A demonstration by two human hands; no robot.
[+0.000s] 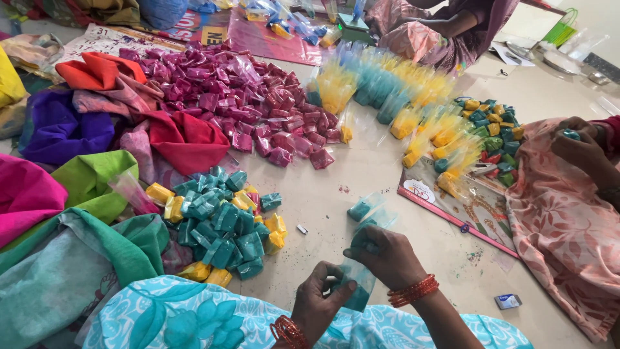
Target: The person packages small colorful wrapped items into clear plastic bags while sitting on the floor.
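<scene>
The left hand (320,300) pinches the lower end of a clear plastic pouch (359,284) with teal stuff in it, and the right hand (385,253) is clenched over its upper end, both low over the pale floor (336,174) just right of the teal and yellow packet pile (223,229). The pouch's long axis seems to run from lower left up to upper right, mouth probably under the right hand, though the fingers hide it. If either grip slackens, I judge the slippery film could tilt and spill onto the floor.
</scene>
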